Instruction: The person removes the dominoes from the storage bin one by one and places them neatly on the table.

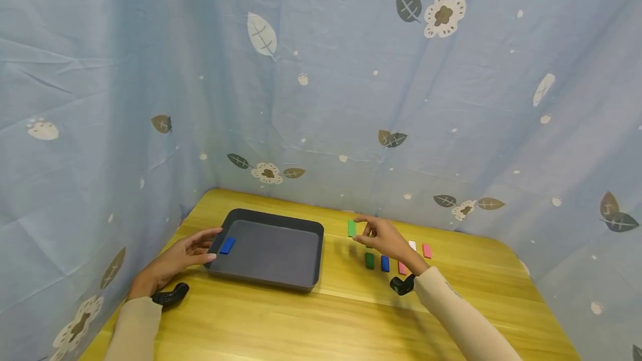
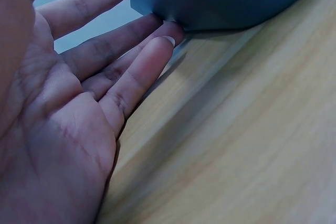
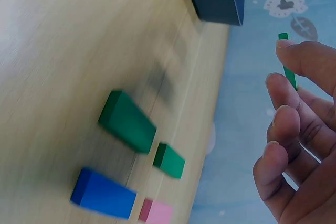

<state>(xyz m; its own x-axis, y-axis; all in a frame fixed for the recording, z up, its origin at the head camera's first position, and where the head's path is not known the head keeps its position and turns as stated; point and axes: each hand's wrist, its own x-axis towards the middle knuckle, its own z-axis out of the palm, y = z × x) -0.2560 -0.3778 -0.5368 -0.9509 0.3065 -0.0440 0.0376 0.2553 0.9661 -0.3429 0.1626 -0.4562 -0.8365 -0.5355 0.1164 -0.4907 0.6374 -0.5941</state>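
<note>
My right hand (image 1: 383,238) pinches a bright green block (image 1: 352,228) between thumb and fingertips, raised over the table right of the tray. Edge-on, that block (image 3: 289,76) shows in the right wrist view. The dark grey tray (image 1: 271,280) has a blue block (image 1: 228,245) lying inside by its left wall. At the tray's left side, my left hand (image 1: 183,255) touches it with fairly straight fingers. The left wrist view has those fingers (image 2: 142,69) against the tray's outer wall (image 2: 210,1) and lower edge.
Below and around the right hand lie a dark green block (image 1: 369,261), a blue block (image 1: 385,263), two pink blocks (image 1: 427,250) and a white block (image 1: 412,245). Another green block (image 3: 169,160) is mostly behind that hand. A patterned curtain (image 1: 341,99) borders the wooden table (image 1: 241,316).
</note>
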